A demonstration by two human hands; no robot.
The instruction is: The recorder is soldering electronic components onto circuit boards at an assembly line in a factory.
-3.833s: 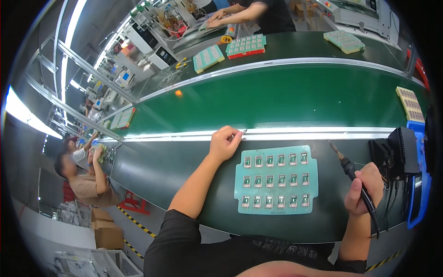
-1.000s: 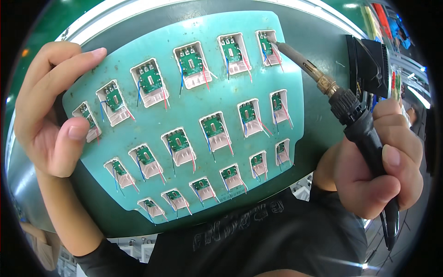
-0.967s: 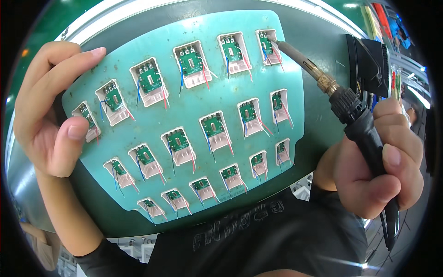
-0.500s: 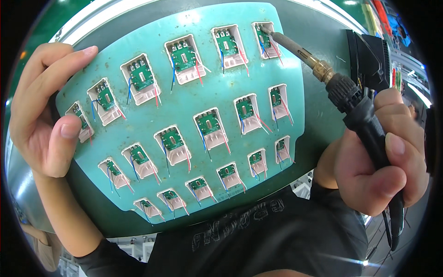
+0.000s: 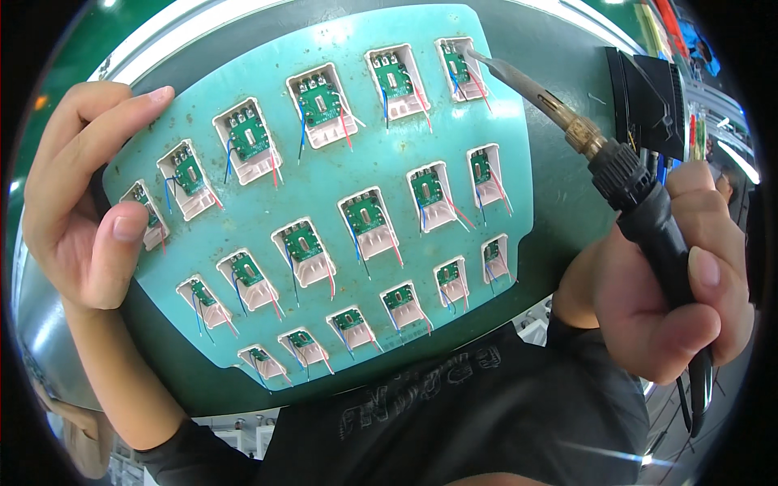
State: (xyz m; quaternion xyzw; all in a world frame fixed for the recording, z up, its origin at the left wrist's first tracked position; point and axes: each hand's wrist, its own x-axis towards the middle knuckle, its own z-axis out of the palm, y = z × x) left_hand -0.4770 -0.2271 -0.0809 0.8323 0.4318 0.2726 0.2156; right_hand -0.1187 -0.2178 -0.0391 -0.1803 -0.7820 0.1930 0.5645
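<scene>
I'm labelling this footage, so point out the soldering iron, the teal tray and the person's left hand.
Soldering iron (image 5: 620,172): head view, on its ribbed black collar.
Teal tray (image 5: 324,178): head view, on bare surface between top and middle rows.
Left hand (image 5: 66,227): head view, on its middle.

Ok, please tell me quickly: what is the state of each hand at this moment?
Left hand: closed on the left edge of the teal tray.
Right hand: closed around the soldering iron.

Beyond the left fingers (image 5: 134,113), a pale metal rail (image 5: 174,34) borders a glossy green surface (image 5: 71,47); a dark green workbench (image 5: 561,178) spreads toward the right fingers (image 5: 715,231), beyond which a white tube light (image 5: 738,162) glows.
</scene>
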